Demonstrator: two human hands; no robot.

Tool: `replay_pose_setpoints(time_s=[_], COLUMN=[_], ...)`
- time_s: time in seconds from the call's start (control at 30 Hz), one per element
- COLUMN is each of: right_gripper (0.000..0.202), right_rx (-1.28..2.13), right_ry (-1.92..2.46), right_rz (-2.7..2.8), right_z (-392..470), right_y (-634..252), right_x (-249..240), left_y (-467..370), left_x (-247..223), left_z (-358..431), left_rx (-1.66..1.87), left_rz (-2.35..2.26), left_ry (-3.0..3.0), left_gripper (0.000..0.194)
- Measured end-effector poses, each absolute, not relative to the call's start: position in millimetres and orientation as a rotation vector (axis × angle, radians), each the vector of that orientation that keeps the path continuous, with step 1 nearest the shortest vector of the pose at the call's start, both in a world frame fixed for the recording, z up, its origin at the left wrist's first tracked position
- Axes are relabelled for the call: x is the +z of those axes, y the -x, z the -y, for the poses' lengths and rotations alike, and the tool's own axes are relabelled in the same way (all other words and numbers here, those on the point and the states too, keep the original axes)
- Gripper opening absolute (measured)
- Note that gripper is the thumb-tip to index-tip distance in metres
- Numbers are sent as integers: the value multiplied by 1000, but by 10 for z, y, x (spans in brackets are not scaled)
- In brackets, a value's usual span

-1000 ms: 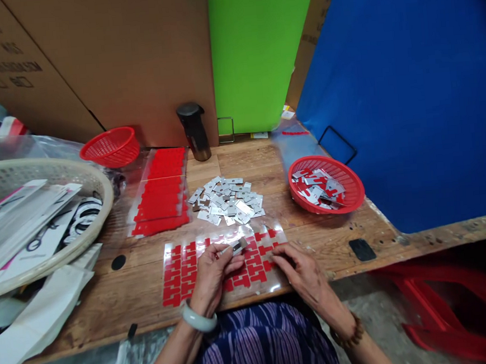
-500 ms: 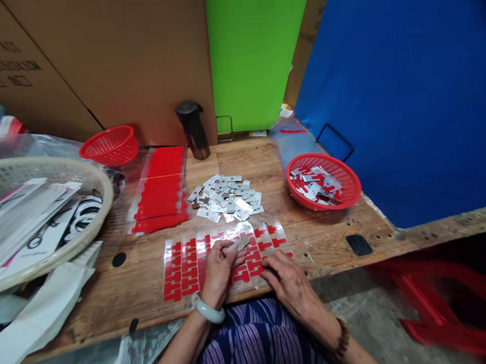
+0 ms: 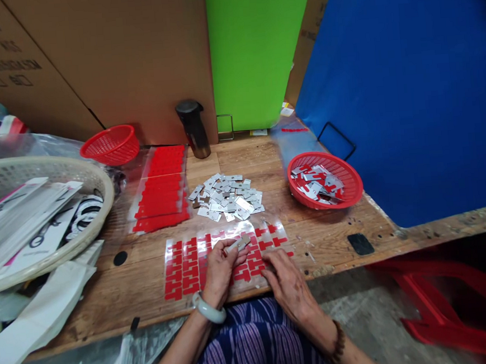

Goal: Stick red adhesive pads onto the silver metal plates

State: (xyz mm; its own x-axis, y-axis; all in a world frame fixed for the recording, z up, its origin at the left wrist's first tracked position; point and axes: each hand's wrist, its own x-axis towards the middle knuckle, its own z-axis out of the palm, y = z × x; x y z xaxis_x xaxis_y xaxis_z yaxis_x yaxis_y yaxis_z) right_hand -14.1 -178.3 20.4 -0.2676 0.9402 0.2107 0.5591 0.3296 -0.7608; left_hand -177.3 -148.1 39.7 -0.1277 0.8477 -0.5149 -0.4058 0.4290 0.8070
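Observation:
Between the thumb and fingers of my left hand [image 3: 221, 268] is a small metal plate [image 3: 242, 242], held just above a clear sheet of red stickers [image 3: 189, 264]. My right hand [image 3: 287, 279] rests at the right part of that sheet, thumb and fingers bent close together at the stickers; whether something small is pinched there is hidden. Beyond the sheet lies a loose pile of metal plates [image 3: 227, 197]. Stacked sheets of red stickers [image 3: 161, 188] lie left of the pile. A red basket [image 3: 349, 196] to the right holds plates with red pieces on them.
A large pale basket [image 3: 106, 187] with cards and rings stands at the left. Farther back are an empty red basket [image 3: 112, 147] and a black bottle [image 3: 194, 129]. Cardboard, green and blue panels [image 3: 400, 96] border the wooden table [image 3: 129, 292].
The right hand's fingers have shifted very slightly at the sticker sheet. The left hand keeps the metal plate in nearly the same place.

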Motion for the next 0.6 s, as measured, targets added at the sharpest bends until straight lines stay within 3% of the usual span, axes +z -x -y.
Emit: replay_pose_setpoints(time_s=[0.6], right_gripper=[12], right_rx=[820], right_ry=[1340], right_rz=[1920], right_z=[1809], right_y=[140], right_x=[218], left_y=[1749], left_x=[375], left_z=[1471], left_rx=[1153], left_rz=[-1333], left_ry=[-485], left_gripper=[26])
